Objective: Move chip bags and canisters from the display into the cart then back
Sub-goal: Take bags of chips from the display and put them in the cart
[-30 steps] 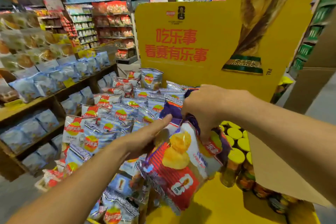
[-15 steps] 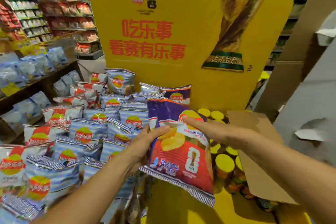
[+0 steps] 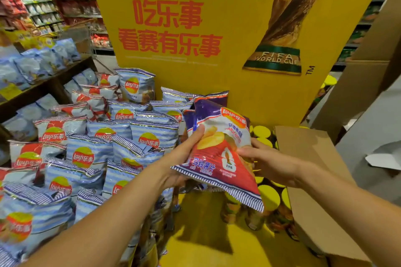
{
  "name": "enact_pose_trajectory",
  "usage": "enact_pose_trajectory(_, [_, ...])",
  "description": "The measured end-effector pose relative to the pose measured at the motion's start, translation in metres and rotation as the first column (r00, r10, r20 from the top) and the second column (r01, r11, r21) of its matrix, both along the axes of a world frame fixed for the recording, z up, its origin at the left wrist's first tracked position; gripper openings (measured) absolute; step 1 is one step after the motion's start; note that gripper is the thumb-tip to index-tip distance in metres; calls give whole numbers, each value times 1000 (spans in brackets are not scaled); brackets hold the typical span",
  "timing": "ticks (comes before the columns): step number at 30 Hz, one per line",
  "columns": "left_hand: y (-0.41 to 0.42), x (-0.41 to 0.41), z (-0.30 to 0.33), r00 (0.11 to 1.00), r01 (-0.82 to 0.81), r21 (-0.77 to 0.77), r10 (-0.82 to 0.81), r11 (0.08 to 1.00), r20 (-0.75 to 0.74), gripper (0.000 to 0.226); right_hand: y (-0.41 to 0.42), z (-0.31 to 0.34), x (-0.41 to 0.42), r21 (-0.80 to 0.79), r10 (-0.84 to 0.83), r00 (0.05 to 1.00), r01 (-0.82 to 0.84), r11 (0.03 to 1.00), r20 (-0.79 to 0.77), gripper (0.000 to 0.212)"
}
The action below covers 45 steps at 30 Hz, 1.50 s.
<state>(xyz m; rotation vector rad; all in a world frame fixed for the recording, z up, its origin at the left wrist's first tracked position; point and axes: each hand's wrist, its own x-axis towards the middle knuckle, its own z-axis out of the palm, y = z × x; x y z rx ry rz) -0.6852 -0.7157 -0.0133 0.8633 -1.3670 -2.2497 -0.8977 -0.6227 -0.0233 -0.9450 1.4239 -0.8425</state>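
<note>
Raised and drawn closer than half a second ago: red-and-purple chip bag (image 3: 219,151), tilted now with its top edge leaning away and its striped bottom seam hanging toward the viewer. Held between both hands over the yellow display base (image 3: 217,245), clear of the stock on either side. Left hand (image 3: 184,154) on the bag's left edge, thumb laid up across the front and the other fingers hidden behind, so a grip from the side rather than a crush of the middle. Right hand (image 3: 267,162) on the opposite edge, fingertips pinching the foil near the small trophy print, fingers otherwise fairly straight. Probably a two-sided hold to keep an air-filled, slippery bag steady and readable while lifted out. Just to the left of the left hand, rows of blue-striped chip bags (image 3: 93,154) standing upright, packed face-out for shoppers. Below and beyond the right hand, yellow-lidded canisters (image 3: 269,199) standing close together, beside a cardboard flap (image 3: 312,180) to the right. Behind the bag, tall yellow sign board (image 3: 217,71) with red lettering. No cart in view, so the bag likely at the pick-up step or at the return, with which direction not clear.
</note>
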Motion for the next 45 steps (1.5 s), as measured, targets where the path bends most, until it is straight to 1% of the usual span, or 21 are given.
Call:
enact_pose_trajectory(1, [1, -4, 2, 999, 19, 10, -19, 1000, -46, 50, -3, 1, -3, -10, -45, 999, 46, 999, 23, 82])
enact_pose_trajectory(2, [2, -8, 3, 996, 64, -28, -66, 998, -66, 66, -5, 2, -5, -20, -99, 993, 100, 995, 59, 68])
enact_pose_trajectory(4, [-9, -14, -12, 997, 77, -164, -74, 984, 23, 90, -11, 5, -7, -18, -210, 966, 215, 976, 148, 47])
enact_pose_trajectory(7, [-25, -26, -20, 988, -16, -301, 61, 953, 140, 107, -16, 8, -15, -46, -203, 947, 221, 974, 251, 54])
enact_pose_trajectory(8, [-28, -30, -19, 985, -61, -322, 109, 945, 133, 105, -18, 8, -18, -66, -150, 948, 176, 982, 281, 59])
enact_pose_trajectory(11, [-37, -43, -15, 995, -92, -209, 100, 974, 29, 70, -25, 9, -26, -105, -26, 951, 61, 993, 308, 87])
enact_pose_trajectory(13, [-43, -54, -11, 992, -25, -239, 54, 971, 116, 68, -35, 9, -35, -147, -55, 941, 110, 983, 335, 99])
enact_pose_trajectory(15, [-49, -62, -1, 972, -7, -365, 92, 931, 216, 60, -47, 8, -44, -200, -130, 938, 201, 959, 321, 102])
enact_pose_trajectory(17, [-64, -69, 5, 961, -107, -365, 191, 925, 200, 49, -61, 3, -52, -233, -216, 928, 292, 928, 304, 91])
enact_pose_trajectory(18, [-70, -70, 9, 961, -147, -309, 210, 940, 179, 43, -68, 0, -54, -244, -255, 919, 333, 911, 303, 80])
enact_pose_trajectory(20, [-83, -74, 13, 977, -153, -199, 179, 968, 116, 33, -82, -7, -56, -277, -300, 909, 380, 883, 290, 58])
enact_pose_trajectory(21, [-88, -75, 12, 984, -120, -200, 143, 973, 109, 34, -87, -10, -56, -296, -307, 910, 385, 874, 277, 50])
enact_pose_trajectory(24, [-105, -77, 4, 959, 67, -399, 51, 914, 278, 70, -107, -24, -56, -328, -324, 916, 390, 861, 237, 53])
enact_pose_trajectory(26, [-116, -78, -4, 914, 182, -481, 33, 858, 405, 76, -118, -36, -58, -335, -341, 918, 393, 856, 203, 58])
enact_pose_trajectory(28, [-127, -80, -13, 885, 211, -525, 67, 825, 461, 85, -130, -51, -57, -318, -348, 922, 386, 866, 172, 66])
enact_pose_trajectory(31, [-135, -89, -27, 831, 218, -616, 188, 757, 524, 99, -147, -71, -49, -317, -363, 925, 379, 870, 110, 72])
enact_pose_trajectory(33, [-138, -93, -41, 742, 253, -666, 301, 702, 599, 111, -159, -85, -44, -328, -379, 921, 387, 862, 89, 74])
enact_pose_trajectory(36, [-144, -94, -64, 674, 235, -783, 483, 576, 558, 119, -170, -99, -37, -309, -427, 902, 424, 851, 64, 77])
enact_pose_trajectory(38, [-143, -96, -72, 728, 181, -817, 484, 547, 485, 111, -174, -105, -37, -305, -434, 900, 423, 853, 32, 77])
enact_pose_trajectory(42, [-135, -103, -74, 845, 53, -794, 397, 605, 358, 102, -166, -98, -46, -346, -430, 903, 409, 844, 16, 68])
enact_pose_trajectory(45, [-121, -117, -60, 908, -21, -732, 319, 681, 271, 75, -149, -80, -60, -370, -486, 873, 464, 805, 37, 69])
